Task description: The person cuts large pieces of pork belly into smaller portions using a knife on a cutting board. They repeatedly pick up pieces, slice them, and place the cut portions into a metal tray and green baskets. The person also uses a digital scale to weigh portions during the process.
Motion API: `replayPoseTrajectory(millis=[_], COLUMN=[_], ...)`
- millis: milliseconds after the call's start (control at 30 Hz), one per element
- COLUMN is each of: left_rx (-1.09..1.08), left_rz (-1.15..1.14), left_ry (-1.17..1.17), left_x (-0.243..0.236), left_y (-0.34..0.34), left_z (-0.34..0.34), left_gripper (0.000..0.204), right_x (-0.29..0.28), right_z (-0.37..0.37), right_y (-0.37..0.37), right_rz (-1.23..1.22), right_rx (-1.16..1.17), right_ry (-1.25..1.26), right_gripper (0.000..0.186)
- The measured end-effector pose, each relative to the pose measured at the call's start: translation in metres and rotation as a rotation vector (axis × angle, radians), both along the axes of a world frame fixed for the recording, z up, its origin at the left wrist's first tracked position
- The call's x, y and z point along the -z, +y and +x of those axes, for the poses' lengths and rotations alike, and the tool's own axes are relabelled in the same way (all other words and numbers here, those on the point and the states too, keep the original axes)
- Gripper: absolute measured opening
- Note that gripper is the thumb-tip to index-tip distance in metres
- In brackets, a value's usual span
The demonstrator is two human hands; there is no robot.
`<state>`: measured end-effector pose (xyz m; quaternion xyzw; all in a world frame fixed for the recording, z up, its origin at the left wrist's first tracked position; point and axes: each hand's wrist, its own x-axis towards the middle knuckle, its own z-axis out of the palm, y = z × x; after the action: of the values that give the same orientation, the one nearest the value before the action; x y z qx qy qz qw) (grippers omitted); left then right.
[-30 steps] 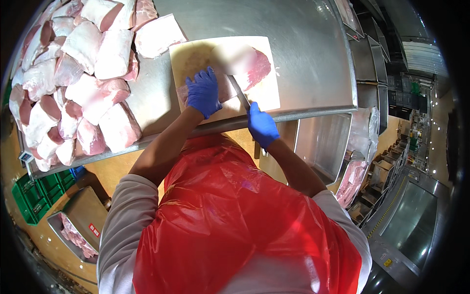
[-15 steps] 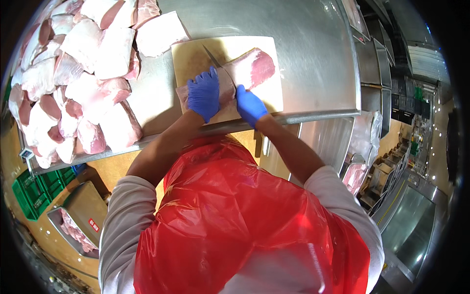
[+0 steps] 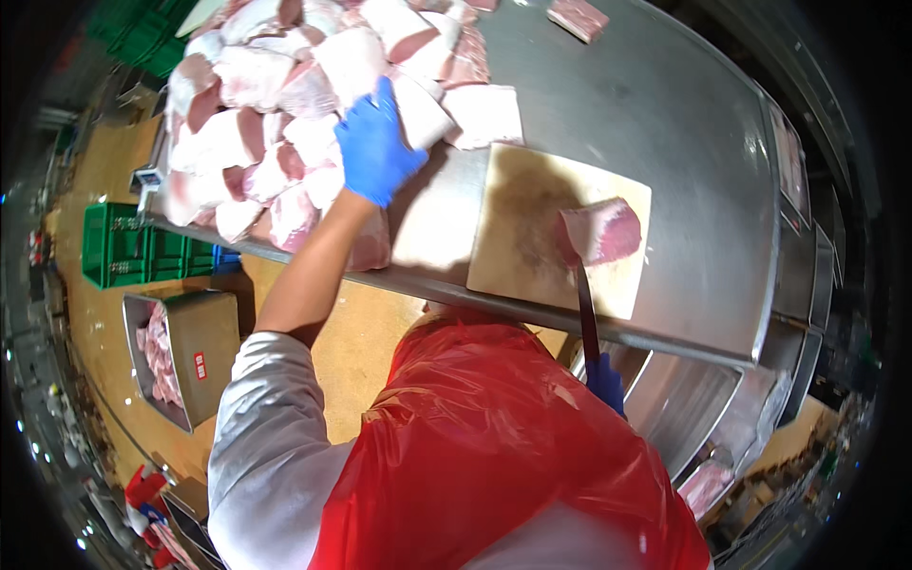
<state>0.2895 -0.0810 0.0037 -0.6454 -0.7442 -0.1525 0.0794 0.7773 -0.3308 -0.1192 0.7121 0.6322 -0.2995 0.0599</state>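
L fingers @ meat pile

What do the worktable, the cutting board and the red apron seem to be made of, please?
Worktable: grey metal, likely stainless steel, by its soft sheen. Cutting board: matte cream, probably plastic, as no grain shows. Red apron: glossy, apparently thin plastic film, by its sharp creases and highlights.
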Motion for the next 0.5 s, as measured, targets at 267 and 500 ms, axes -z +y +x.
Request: replayPoseTrajectory(millis=[267,500], left_rx=[-0.22,0.158], left_rz=[-0.056,0.257], left_ry=[-0.083,-0.068], left_x=[0.095,0.102], left_y=[0.004,0.018], left_z=[-0.183,0.003], left_gripper=[0.113,0.084], right_x=[0.034,0.024], right_z=[0.0,0.008], right_y=[-0.012,0.031], right_rz=[0.032,0.49], right_rx=[0.037,0.226], right_ry=[0.005,0.376], right_gripper=[0.027,0.021])
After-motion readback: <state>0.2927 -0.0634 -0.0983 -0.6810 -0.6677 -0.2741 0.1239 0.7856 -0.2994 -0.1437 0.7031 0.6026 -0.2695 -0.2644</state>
